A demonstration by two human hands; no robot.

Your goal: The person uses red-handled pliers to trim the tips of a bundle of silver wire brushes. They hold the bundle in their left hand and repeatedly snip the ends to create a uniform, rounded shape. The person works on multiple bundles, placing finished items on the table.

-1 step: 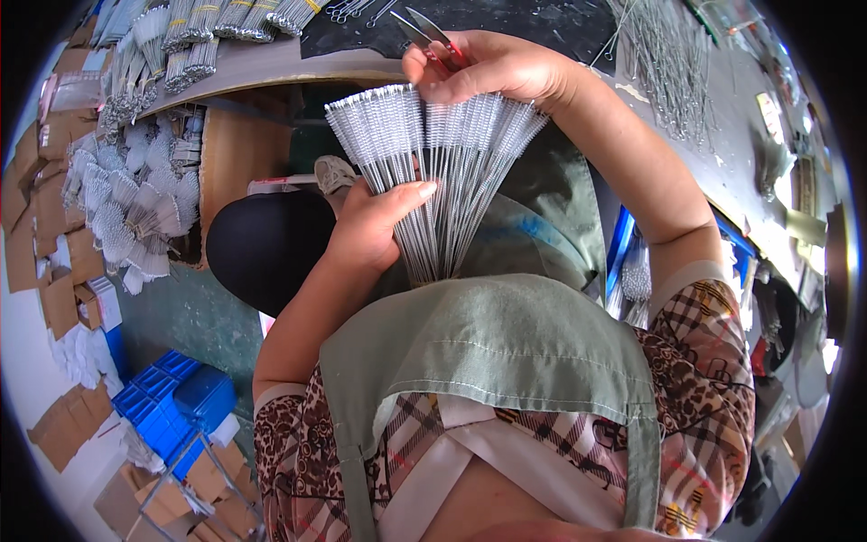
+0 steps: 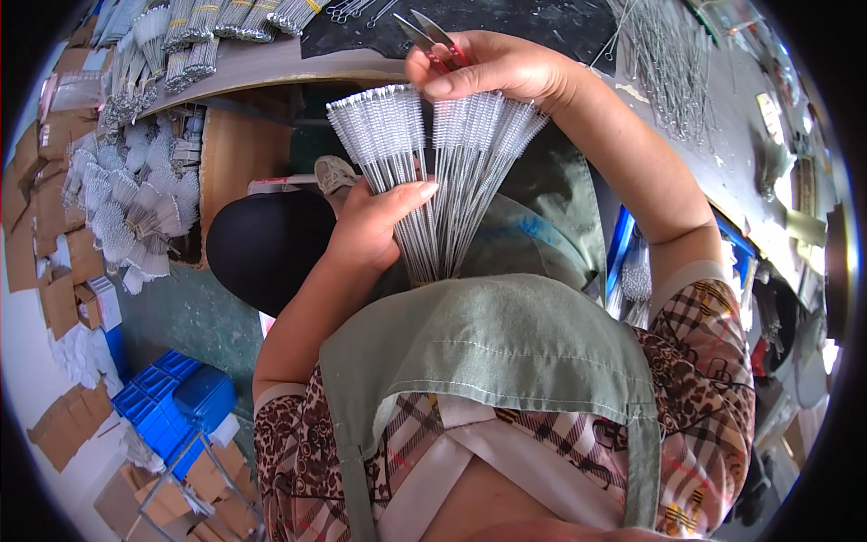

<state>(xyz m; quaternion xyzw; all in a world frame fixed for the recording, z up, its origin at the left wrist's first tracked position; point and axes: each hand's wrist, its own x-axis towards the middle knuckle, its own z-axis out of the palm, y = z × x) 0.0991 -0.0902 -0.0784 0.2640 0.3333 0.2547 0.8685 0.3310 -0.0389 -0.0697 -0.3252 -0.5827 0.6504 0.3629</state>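
Observation:
A fanned bundle of small wire brushes [image 2: 472, 126], with white bristle heads up and thin twisted-metal stems down, stands over my lap. My left hand [image 2: 372, 221] is closed around the stems on the left side, thumb across the front. A gap splits the bristle heads into a left and a right group. Above the heads, my right hand [image 2: 492, 70] grips red-handled scissors [image 2: 435, 41], their two pointed blades sticking out up and to the left. The right thumb and fingertips are at the top of the heads beside the gap. The lower stem ends are hidden behind my green apron.
Tied brush bundles [image 2: 194, 32] lie on the table at the upper left. Loose wire stems [image 2: 664, 72] are spread at the upper right. A box of brushes [image 2: 140, 199] stands left, near a black round stool [image 2: 271, 239] and blue crates [image 2: 172, 397].
The gap between the two groups of brush heads is wider, the right group having shifted slightly right. My right hand and the scissors have moved a little; my left hand stays put.

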